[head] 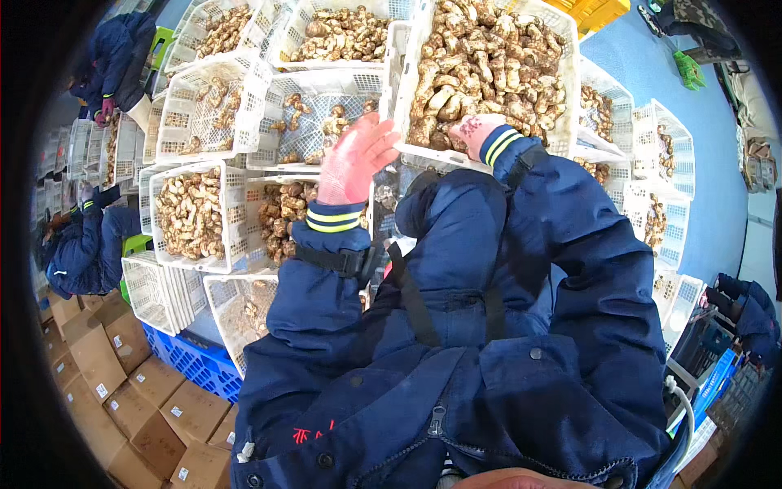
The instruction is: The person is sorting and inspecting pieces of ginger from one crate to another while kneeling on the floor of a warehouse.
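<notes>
My left hand [359,160], in a pink knit glove, has its fingers apart at the side of a white plastic crate [314,122] that holds a few mushrooms. Nothing shows in this hand. My right hand [475,133], gloved alike, reaches over the near rim of a large white crate [568,79] heaped with brown and cream mushrooms [489,67]. Its fingertips are hidden among the near mushrooms, so a grip on one cannot be made out. Below my left wrist, a crate of darker mushrooms [278,214] is partly covered by my sleeve.
More mushroom crates [229,214] stand stacked at left, and others [666,220] at right. Cardboard boxes [146,382] and a blue plastic crate [195,363] lie lower left. Two people [91,244] work at far left; another person [754,318] is at right.
</notes>
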A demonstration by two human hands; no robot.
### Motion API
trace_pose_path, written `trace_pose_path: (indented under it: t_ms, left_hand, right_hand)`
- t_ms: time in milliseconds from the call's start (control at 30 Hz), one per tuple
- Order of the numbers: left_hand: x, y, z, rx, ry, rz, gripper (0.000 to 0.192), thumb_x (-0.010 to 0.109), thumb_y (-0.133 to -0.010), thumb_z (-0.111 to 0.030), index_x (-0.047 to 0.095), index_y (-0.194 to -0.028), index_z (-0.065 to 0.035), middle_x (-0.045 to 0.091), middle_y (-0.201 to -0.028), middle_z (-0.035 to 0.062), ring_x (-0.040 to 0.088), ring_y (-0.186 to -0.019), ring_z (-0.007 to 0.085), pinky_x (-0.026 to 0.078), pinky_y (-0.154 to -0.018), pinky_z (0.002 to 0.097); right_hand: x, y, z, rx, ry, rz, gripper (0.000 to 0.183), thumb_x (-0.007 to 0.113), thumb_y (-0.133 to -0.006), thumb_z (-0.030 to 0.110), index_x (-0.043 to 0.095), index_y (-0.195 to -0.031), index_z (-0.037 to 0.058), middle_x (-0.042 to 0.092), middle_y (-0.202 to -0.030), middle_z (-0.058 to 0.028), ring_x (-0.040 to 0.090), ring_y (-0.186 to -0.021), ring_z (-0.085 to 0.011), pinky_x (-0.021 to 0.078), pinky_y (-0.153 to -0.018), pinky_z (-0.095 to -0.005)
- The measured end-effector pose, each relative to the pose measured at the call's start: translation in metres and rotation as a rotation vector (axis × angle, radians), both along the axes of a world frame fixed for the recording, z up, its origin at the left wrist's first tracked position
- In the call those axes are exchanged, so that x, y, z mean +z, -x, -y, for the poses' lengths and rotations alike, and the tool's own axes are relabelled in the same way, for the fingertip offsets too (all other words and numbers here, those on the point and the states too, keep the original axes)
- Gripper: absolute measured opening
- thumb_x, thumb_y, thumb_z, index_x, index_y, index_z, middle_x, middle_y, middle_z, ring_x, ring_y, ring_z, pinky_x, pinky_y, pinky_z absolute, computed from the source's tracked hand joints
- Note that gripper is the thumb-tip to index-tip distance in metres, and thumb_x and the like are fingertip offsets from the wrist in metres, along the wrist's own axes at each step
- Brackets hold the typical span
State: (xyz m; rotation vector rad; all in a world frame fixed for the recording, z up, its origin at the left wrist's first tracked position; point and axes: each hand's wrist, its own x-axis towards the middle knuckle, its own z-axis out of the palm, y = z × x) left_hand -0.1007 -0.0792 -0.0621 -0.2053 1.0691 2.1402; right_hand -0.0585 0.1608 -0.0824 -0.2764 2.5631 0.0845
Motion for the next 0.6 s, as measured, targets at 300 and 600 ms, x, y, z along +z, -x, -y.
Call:
trace_pose_path:
  t_ms: [300,600]
  left_hand:
    - [-0.001,-0.038,-0.023,-0.080,0.212,-0.576,0.035,0.053,-0.082,-0.008,0.049,-0.115,0.0012,0.058,-0.104,0.0089,0.056,-0.090,0.0155,0.045,-0.077,0.0270]
    - [0.045,-0.068,-0.048,-0.235,0.365,-0.392,0.028,0.056,-0.084,-0.025,0.055,-0.098,-0.0003,0.061,-0.073,0.0068,0.055,-0.057,0.0098,0.043,-0.050,0.0201]
  right_hand:
    - [0.053,-0.030,-0.064,-0.873,1.415,0.290,0.062,0.065,-0.076,0.033,0.042,-0.123,-0.0006,0.058,-0.099,-0.0027,0.061,-0.077,-0.0161,0.0483,-0.065,-0.0250]
    - [0.093,-0.046,-0.017,-0.709,1.591,0.255,0.060,0.053,-0.083,0.040,0.042,-0.125,-0.0009,0.062,-0.090,-0.0109,0.060,-0.071,-0.0151,0.0475,-0.062,-0.0228]
